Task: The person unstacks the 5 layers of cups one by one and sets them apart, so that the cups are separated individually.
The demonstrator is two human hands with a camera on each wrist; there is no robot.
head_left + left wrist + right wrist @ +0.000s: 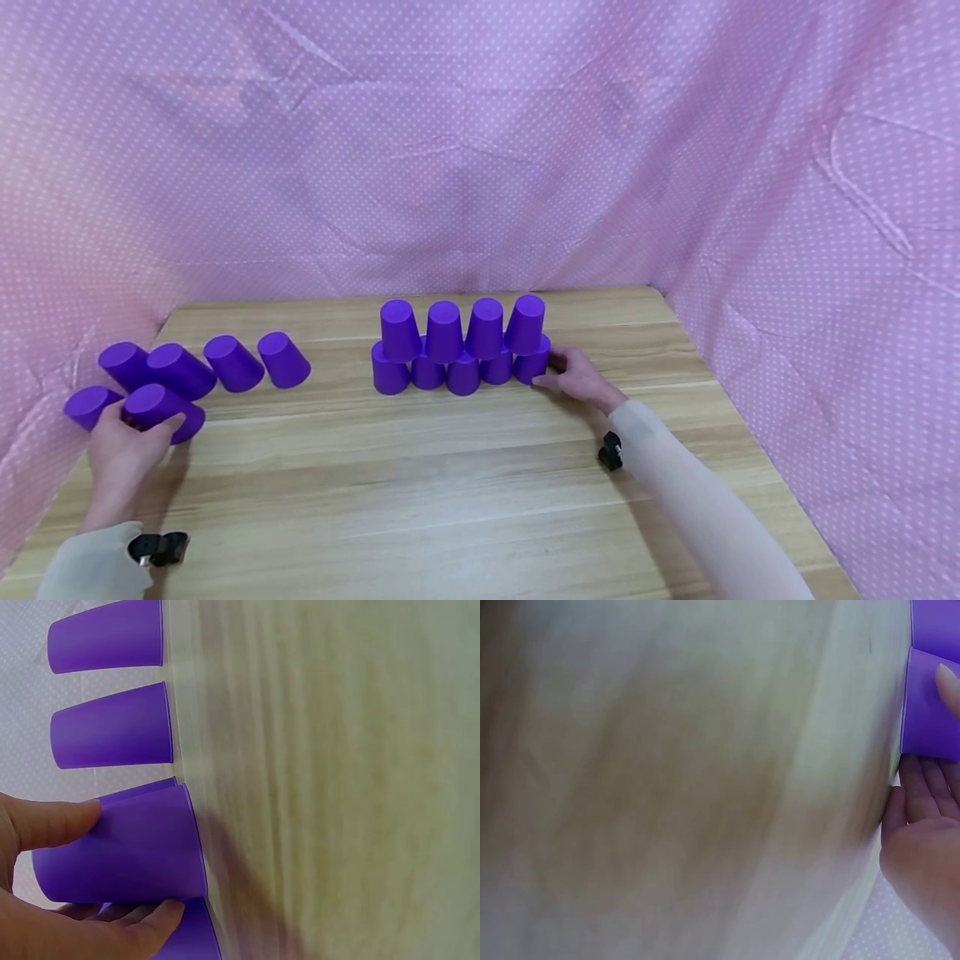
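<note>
My left hand [126, 446] grips an upside-down purple cup [159, 406] at the table's left, thumb on one side and fingers on the other. In the left wrist view that cup [127, 847] has another partly hidden behind it and one below the fingers. On the right, my right hand [579, 377] holds the rightmost lower cup [532, 365] of a two-tier stack, its thumb in front and its fingers reaching behind. Several inverted cups form the lower row; the upper row, with a cup [444, 332] near its middle, rests across them.
More upside-down purple cups stand at the left, among them one [283, 360] nearest the stack and another [88, 406] by the left hand. The wooden table [420, 492] has pink dotted cloth [465, 167] behind it and along both sides.
</note>
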